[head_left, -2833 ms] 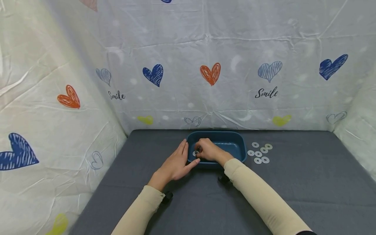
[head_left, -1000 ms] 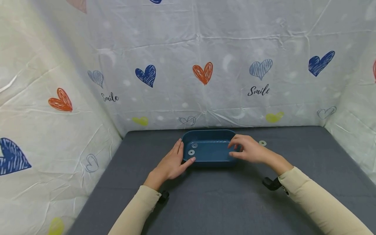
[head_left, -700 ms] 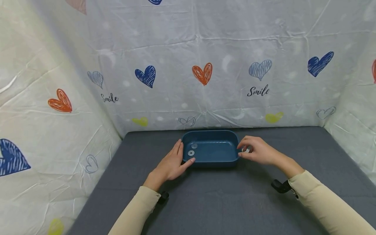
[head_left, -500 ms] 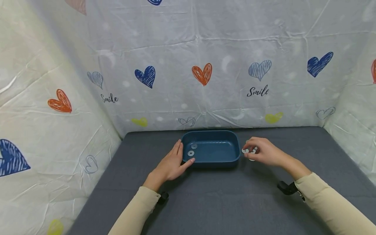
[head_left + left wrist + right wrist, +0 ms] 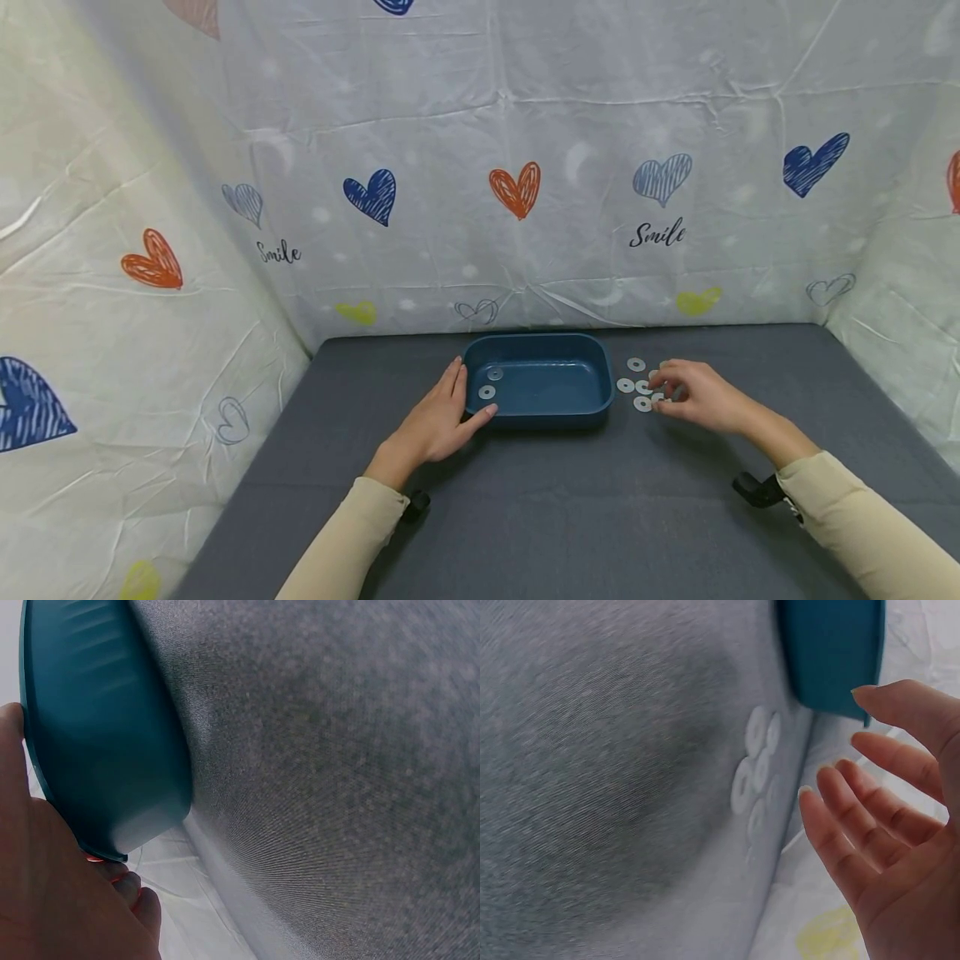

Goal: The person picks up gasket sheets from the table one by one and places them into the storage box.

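A blue rectangular tray (image 5: 555, 387) stands at the back of the table, with two flat white washers (image 5: 481, 392) on its floor near the left end. My left hand (image 5: 431, 425) rests against the tray's left end, fingers along the side and thumb at the front rim. In the left wrist view, the hand (image 5: 60, 892) touches the rim of the tray (image 5: 112, 742). To the right of the tray lie several loose washers (image 5: 619, 386). Over them hovers my right hand (image 5: 701, 398), partly covering some. The right wrist view shows its fingers (image 5: 866, 840) spread and loosely bent, holding nothing.
Dark grey cloth (image 5: 555, 517) covers the table. A white curtain (image 5: 450, 108) printed with hearts hangs behind it and along both sides. Black straps or mounts (image 5: 757, 490) sit at both wrists.
My right hand has left the tray's inside and moved right, over the loose washers. Two washers now show plainly in the tray. My left hand has stayed at the tray's left end.
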Demonstrator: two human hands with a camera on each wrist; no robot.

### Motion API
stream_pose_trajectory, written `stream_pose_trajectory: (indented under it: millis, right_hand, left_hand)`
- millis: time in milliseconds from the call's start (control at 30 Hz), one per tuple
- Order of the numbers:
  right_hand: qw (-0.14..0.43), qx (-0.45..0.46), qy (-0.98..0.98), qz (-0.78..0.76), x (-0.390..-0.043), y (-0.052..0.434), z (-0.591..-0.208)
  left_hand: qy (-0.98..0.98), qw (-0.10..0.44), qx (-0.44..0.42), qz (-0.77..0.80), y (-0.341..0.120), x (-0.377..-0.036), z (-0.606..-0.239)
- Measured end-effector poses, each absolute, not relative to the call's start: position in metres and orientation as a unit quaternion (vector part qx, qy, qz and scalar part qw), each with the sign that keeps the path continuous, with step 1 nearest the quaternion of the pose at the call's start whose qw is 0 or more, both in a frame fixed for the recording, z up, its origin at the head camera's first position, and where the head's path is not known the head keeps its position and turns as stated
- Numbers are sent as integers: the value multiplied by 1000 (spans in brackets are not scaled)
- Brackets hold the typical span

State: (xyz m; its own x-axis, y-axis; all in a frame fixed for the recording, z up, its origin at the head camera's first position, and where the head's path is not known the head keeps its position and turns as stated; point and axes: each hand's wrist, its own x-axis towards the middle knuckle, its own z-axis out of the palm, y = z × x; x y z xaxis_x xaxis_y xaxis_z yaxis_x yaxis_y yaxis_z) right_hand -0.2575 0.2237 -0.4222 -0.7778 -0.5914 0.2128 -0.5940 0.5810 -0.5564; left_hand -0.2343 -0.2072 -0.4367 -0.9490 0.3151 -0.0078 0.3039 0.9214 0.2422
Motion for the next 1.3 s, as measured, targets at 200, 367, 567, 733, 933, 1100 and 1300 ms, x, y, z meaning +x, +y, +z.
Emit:
stream_pose_trajectory:
  millis: [200, 367, 567, 733, 933, 1100, 1300]
  right_hand:
    - [3, 317, -901, 297, -258, 229, -432]
    - [12, 306, -912, 272, -261, 232, -445]
    - [38, 282, -917, 278, -263, 232, -456]
    - [34, 246, -923, 294, -264, 229, -459]
    - [22, 216, -932, 292, -265, 224, -460]
    - [24, 200, -936, 289, -268, 221, -460]
    - [33, 194, -936, 291, -273, 219, -462]
  left_hand:
    - [980, 30, 154, 120, -206, -234, -436]
    - [980, 29, 155, 119, -207, -234, -438]
    - [979, 28, 159, 122, -208, -234, -439]
    - [979, 27, 160, 123, -208, -234, -439]
    - [980, 31, 157, 123, -207, -235, -438]
    - [979, 29, 156, 124, -206, -235, -439]
    - [979, 31, 157, 124, -207, -235, -438]
